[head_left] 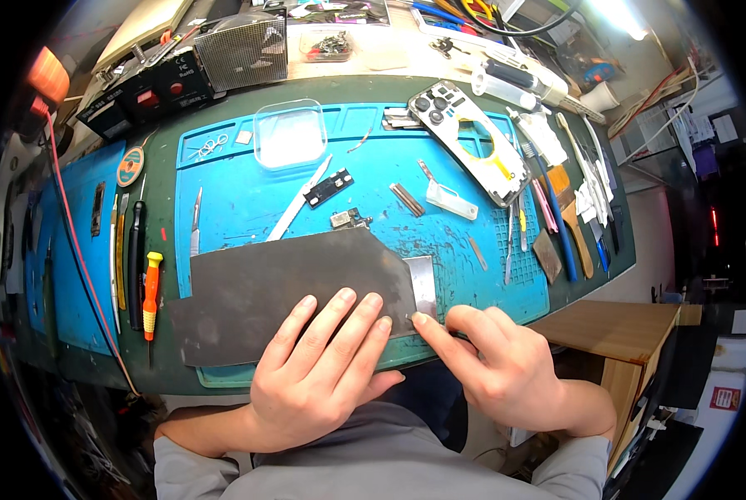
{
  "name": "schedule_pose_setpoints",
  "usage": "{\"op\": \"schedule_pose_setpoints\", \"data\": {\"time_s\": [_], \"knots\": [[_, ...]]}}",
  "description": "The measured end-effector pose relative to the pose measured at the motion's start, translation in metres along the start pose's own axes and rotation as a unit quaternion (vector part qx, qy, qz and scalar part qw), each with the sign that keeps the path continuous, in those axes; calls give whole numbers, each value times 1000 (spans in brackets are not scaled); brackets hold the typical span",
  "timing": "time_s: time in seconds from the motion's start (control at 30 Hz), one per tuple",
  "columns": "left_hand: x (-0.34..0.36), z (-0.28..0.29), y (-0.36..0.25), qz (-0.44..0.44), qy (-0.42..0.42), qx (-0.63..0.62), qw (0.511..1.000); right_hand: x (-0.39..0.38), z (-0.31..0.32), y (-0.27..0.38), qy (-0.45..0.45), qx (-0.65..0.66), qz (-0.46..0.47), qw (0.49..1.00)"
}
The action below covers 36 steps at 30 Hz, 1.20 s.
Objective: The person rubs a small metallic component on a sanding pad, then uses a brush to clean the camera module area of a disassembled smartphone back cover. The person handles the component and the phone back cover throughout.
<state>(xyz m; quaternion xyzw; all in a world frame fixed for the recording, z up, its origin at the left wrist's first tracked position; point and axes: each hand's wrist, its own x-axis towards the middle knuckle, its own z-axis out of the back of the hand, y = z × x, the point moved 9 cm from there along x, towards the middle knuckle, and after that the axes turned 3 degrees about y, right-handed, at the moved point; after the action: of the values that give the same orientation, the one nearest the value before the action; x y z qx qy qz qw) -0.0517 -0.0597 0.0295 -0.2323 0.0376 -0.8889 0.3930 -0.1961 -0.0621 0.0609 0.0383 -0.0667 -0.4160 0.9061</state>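
A large dark grey sheet [289, 271], matt like sandpaper, lies on the blue work mat [373, 125] in front of me. My left hand [319, 375] rests flat on its near part, fingers stretched out and slightly apart. Under the sheet's right end, a shiny metal plate [423, 283] sticks out. At this corner is my right hand [502, 358], its index fingertip pressed down on the sheet's edge and its other fingers curled. A dark bit shows between those fingers, but I cannot make out what it is.
Beyond the sheet lie a small black part [329, 187], a clear plastic box [289, 133] and a phone housing [470, 142]. An orange-and-yellow screwdriver [151, 287] lies at left. Brushes and tweezers lie at right, near a toothbrush [574, 150]. A wooden cabinet [614, 329] stands beside the bench.
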Motion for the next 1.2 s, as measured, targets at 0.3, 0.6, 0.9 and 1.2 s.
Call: {"op": "schedule_pose_setpoints", "data": {"time_s": [0.3,0.6,0.9,1.2], "knots": [[0,0,-1,1,1,-2,1000,-4,0,1,-7,1,-8,1000],[-1,0,-1,1,5,-1,1000,2,0,1,6,-3,0,1000],[0,0,-1,0,3,0,1000,3,-1,-2,2,3,0,1000],[0,0,0,5,1,-1,1000,1,-1,-1,4,5,6,1000]]}}
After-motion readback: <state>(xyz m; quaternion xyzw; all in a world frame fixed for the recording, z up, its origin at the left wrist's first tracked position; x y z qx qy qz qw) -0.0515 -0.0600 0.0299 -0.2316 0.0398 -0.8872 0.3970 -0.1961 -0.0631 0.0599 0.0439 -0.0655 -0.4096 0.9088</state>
